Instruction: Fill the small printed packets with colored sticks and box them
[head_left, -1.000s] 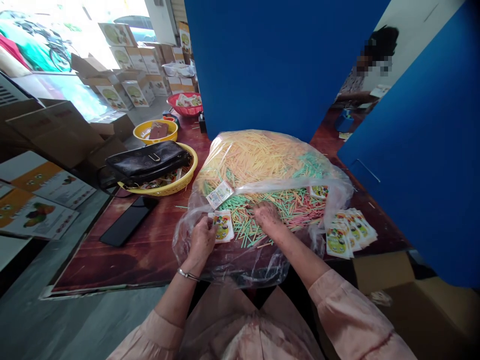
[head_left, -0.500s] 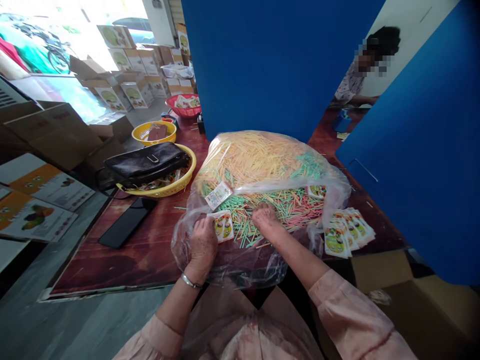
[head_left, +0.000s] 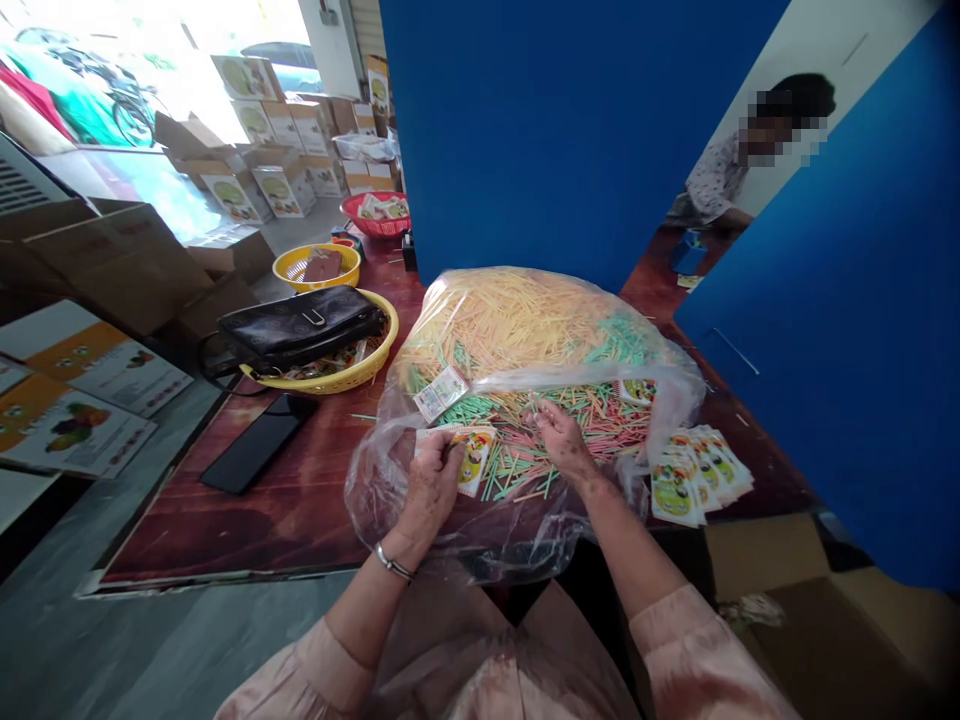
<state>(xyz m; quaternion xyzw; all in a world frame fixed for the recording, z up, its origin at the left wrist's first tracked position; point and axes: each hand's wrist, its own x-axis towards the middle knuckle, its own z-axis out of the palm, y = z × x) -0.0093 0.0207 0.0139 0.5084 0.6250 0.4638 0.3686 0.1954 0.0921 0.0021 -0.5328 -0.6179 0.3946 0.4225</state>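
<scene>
A large clear plastic bag (head_left: 675, 375) lies open on the table, heaped with thin coloured sticks (head_left: 517, 320) in yellow, green and pink. At its near left side, my left hand (head_left: 435, 485) is closed on a printed packet (head_left: 478, 460) with a yellow and green picture. My right hand (head_left: 562, 440) is over the sticks in the bag's mouth, fingers pinched together around what look like a few thin sticks, partly hidden by the fingers. Just beyond my left hand, a small bundle of printed cards (head_left: 442, 394) rests on the sticks. Another packet (head_left: 637, 390) lies at the right of the pile.
Fanned packets (head_left: 697, 475) lie right of the bag on the dark red table (head_left: 300, 530). On the left are a phone (head_left: 259, 443), a black handbag (head_left: 300, 325) on a yellow basket (head_left: 386, 345), and cartons (head_left: 97, 370). Blue panels (head_left: 525, 130) stand behind; a person (head_left: 720, 185) sits beyond.
My right hand has lifted a little out of the sticks and moved right, fingers pinched. My left hand and the packet have shifted slightly right. The view has turned slightly.
</scene>
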